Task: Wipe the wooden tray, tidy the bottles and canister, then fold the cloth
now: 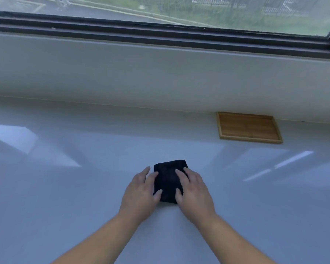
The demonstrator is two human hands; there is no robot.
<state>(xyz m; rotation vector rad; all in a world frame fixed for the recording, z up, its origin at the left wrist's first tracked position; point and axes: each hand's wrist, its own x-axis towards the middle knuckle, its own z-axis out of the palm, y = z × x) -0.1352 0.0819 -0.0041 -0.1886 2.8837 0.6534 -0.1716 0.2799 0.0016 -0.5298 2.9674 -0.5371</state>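
Observation:
A small black cloth (169, 180), folded into a compact square, lies on the glossy white counter (65, 187) in front of me. My left hand (141, 193) rests flat at its left edge, fingers spread and fingertips on the fabric. My right hand (192, 191) lies flat on its right side, fingers spread over the cloth. Neither hand grips it. The wooden tray (249, 127), rectangular with a low rim, sits bare at the back right against the wall. No bottles or canister are in view.
A white wall ledge (160, 73) runs behind the counter below a dark-framed window (160, 29). Bright window reflections streak the counter surface on both sides.

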